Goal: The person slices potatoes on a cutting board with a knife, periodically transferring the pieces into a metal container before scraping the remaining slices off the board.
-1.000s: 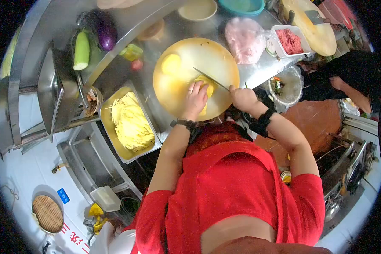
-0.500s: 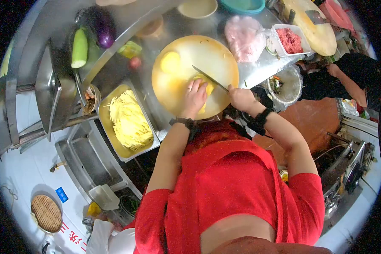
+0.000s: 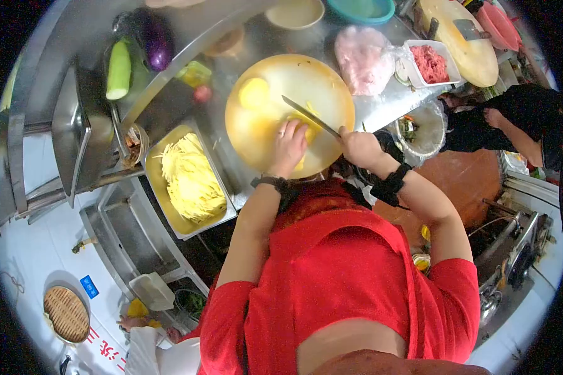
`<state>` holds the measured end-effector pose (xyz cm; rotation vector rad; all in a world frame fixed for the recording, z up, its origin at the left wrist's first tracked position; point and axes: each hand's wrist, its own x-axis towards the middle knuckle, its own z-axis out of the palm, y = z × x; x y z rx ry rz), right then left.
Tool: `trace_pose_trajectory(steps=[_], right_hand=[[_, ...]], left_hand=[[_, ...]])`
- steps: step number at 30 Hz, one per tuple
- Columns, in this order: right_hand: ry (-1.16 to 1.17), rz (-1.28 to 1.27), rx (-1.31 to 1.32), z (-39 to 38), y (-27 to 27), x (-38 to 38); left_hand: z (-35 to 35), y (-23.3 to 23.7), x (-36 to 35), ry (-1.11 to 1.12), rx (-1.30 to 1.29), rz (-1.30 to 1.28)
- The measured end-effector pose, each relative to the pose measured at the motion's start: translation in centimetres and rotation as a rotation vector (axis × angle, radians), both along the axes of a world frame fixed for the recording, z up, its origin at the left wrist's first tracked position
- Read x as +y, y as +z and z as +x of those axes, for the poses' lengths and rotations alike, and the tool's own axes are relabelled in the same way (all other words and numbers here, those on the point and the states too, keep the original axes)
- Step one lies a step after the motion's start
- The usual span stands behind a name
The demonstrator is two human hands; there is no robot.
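Observation:
A knife (image 3: 311,115) is gripped in my right hand (image 3: 361,149), its blade pointing up and left over the round cutting board (image 3: 331,81). My left hand (image 3: 289,146) presses with bent fingers on yellow pieces (image 3: 300,164) on the board, just left of the blade. Some thin yellow strips (image 3: 312,109) lie beyond the knife. A rounded yellow piece (image 3: 254,94) rests at the board's upper left. To the left of the board, a metal tray (image 3: 180,231) holds a heap of yellow strips (image 3: 192,181).
Raw minced meat (image 3: 429,64) and a bag of pink meat (image 3: 361,59) are at the upper right. A lined bin (image 3: 426,134) stands right of the board. Another person's arm (image 3: 518,137) is at the right, a co-worker's hand (image 3: 133,322) at the lower left. Eggplant (image 3: 157,50) lies upper left.
The knife and my hands have shifted slightly, and yellow strips now show beyond the blade. At the lower left a co-worker's hand has come into view by a yellow cloth-like item.

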<state>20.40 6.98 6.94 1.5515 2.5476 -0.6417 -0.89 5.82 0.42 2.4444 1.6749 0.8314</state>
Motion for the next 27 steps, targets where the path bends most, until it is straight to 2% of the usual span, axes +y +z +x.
trace_pose_trajectory(steps=[3, 7, 9, 14, 17, 21, 23, 25, 27], right_hand=[[-0.042, 0.007, 0.026, -0.4, -2.3, -0.7], [0.013, 0.068, -0.001, -0.3, -3.0, -0.9], [-0.021, 0.002, -0.014, -0.8, -1.6, -1.0], [-0.001, 0.003, 0.001, -0.7, -1.4, -0.9], [0.017, 0.012, 0.019, -0.8, -2.1, -1.2], [0.008, -0.032, 0.016, -0.6, -0.4, -1.7], [0.003, -0.013, -0.022, -0.4, -2.4, -1.2], [-0.074, -0.079, 0.012, 0.0, -0.9, -0.9], [-0.046, -0.05, -0.01, 0.3, 0.6, -1.2]], left_hand=[[0.0, 0.3, 0.2, -0.032, -0.016, 0.016], [-0.2, -0.2, -0.3, -0.011, 0.093, -0.137], [0.4, 1.7, -0.3, 0.105, 0.02, -0.067], [-0.3, -0.3, -0.1, 0.081, 0.026, -0.108], [-0.3, 0.1, -0.3, 0.079, 0.044, -0.132], [-0.1, 0.0, -0.6, 0.075, 0.07, -0.113], [0.3, 1.2, -0.9, 0.115, 0.057, -0.118], [0.2, 1.7, -1.3, 0.03, 0.01, 0.021], [0.0, 0.8, -1.6, -0.001, -0.022, 0.004]])
